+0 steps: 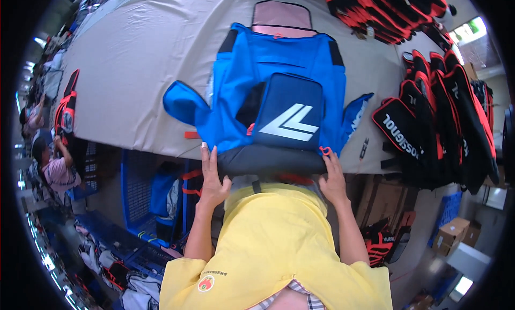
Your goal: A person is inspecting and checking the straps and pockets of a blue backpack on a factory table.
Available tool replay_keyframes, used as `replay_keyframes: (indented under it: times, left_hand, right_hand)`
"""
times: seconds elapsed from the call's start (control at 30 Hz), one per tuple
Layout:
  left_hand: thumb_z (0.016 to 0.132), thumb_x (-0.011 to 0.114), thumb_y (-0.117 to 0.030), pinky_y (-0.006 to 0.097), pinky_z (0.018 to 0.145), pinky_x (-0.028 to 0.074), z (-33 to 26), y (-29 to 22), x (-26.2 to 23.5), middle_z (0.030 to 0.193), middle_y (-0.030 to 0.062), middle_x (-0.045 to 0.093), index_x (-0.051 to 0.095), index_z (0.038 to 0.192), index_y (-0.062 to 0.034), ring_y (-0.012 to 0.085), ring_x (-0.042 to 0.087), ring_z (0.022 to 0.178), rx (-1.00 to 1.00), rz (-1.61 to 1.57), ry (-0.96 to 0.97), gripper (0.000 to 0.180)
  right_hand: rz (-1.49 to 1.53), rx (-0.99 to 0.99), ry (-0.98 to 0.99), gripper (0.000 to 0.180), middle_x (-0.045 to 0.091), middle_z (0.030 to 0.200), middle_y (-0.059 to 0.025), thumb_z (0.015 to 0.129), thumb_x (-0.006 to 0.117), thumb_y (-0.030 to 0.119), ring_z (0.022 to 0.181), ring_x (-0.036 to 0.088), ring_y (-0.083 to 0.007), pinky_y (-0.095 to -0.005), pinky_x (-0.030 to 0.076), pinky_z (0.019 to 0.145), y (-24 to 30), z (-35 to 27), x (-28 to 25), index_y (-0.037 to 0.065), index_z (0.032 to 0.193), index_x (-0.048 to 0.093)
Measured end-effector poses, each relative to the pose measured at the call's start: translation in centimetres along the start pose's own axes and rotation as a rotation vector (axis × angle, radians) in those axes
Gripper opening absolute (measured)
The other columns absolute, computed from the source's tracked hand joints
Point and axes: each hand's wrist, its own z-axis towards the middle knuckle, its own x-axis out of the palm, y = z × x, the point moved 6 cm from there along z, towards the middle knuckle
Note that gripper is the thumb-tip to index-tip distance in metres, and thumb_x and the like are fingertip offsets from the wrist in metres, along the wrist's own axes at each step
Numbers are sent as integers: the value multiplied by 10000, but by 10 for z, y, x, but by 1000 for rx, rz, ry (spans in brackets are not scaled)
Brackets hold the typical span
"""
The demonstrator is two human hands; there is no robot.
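Note:
A large blue backpack (281, 59) with a dark navy front pocket and a white emblem lies front side up on the cloth-covered table, its black base (268, 161) toward me at the near edge. My left hand (213, 178) holds the base's left corner, fingers stretched along its side and thumb at the lower edge. At the opposite corner my right hand (333, 176) grips the base, fingertips beside a red pull loop (324, 150). Its top flap, with a pink lining (281, 16), is folded open at the far end. Blue side straps spread out left and right.
Black-and-red bags (437, 111) are stacked at the right, with more (381, 12) at the far right. Another bag (67, 108) lies at the table's left end, near a person in pink (59, 170). Below the table stands a blue crate (137, 189); cardboard boxes (450, 235) lie lower right.

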Motion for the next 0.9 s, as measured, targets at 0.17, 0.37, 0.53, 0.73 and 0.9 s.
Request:
replay_keyframes:
  times: [0.17, 0.37, 0.53, 0.73, 0.9]
  left_hand:
    - [1110, 547, -682, 460, 1037, 602, 0, 85, 13, 1370, 173, 704, 557, 1502, 16, 318, 727, 1192, -898, -1002, -160, 801]
    - [1067, 464, -820, 409, 908, 622, 52, 67, 34, 1180, 197, 778, 706, 1266, 65, 315, 774, 1061, -737, -1137, 166, 939]
    - [1011, 729, -640, 480, 1098, 546, 42, 95, 0, 1457, 262, 645, 606, 1450, 29, 373, 673, 1305, -467, -739, -74, 809]
    - [766, 993, -500, 532, 1243, 439, 81, 64, -33, 1676, 306, 438, 308, 1730, -86, 476, 480, 1530, -116, -247, -223, 1253]
    - [845, 940, -372, 595, 1018, 565, 114, 67, 5, 1318, 311, 701, 460, 1585, -80, 534, 681, 1207, -215, -274, -152, 929]
  right_hand:
    - [-244, -124, -12, 868, 406, 1728, -248, 808, 737, 79, 1660, 226, -538, -642, 201, 1354, 40, 5, -38, 59, 1636, 476]
    - [-369, -424, 97, 1029, 425, 1705, -230, 796, 952, 313, 1614, 351, -499, -723, 249, 1288, 147, 48, 0, 90, 1657, 434]
    - [-239, -386, 178, 692, 742, 1306, -162, 846, 808, 19, 1161, 730, -382, -457, 588, 1009, 206, 121, -25, 170, 1503, 652]
    - [-241, -401, 411, 485, 753, 1136, -175, 933, 763, -33, 1024, 738, -387, -415, 577, 907, 231, 140, -67, 93, 1399, 719]
    - [-303, -378, 366, 706, 723, 1288, -148, 866, 744, -82, 1141, 727, -359, -413, 583, 962, 229, 119, -50, 186, 1517, 682]
